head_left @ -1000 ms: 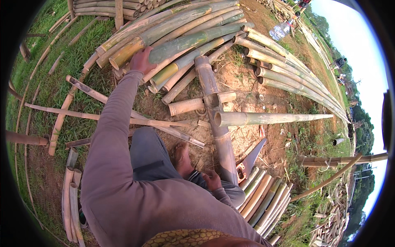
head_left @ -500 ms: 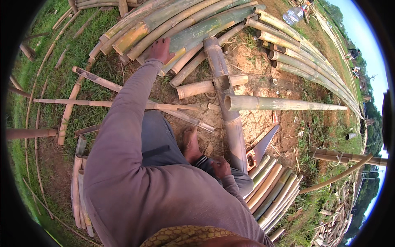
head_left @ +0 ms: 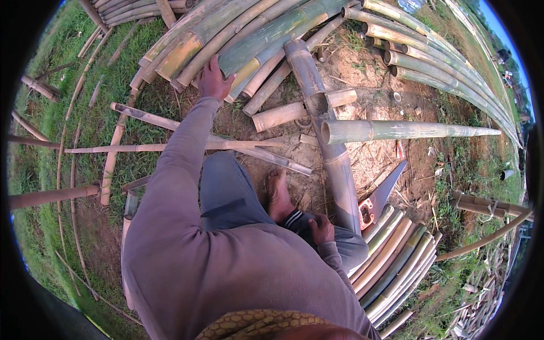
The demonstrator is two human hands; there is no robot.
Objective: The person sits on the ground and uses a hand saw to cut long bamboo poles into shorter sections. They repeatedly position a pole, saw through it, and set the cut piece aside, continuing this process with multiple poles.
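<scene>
At the near end of a thick green bamboo pole (head_left: 262, 45), my left hand (head_left: 214, 81) is closed about the end, its thumb apart from the fingers. That pole lies among several other long bamboo poles. My right hand (head_left: 322, 229) rests on my bent leg with its fingers curled, and nothing shows in it. Just right of that leg, a hand saw (head_left: 381, 195) with an orange handle lies by a stack of cut bamboo pieces (head_left: 391, 249). A thick brown bamboo pole (head_left: 338, 170) with a notch runs from beside my leg toward the far poles.
A pale bamboo pole (head_left: 408, 130) lies across the notched one, pointing right. A shorter piece (head_left: 283, 115) crosses beneath it. Split bamboo strips (head_left: 130, 148) lie on the grass at left. More long poles (head_left: 453, 73) fan out at far right, and a tied bamboo post (head_left: 481, 205) juts in.
My left hand has slid from the top of the green pole to its end. The whole view has shifted slightly, and my right hand stays on my leg.
</scene>
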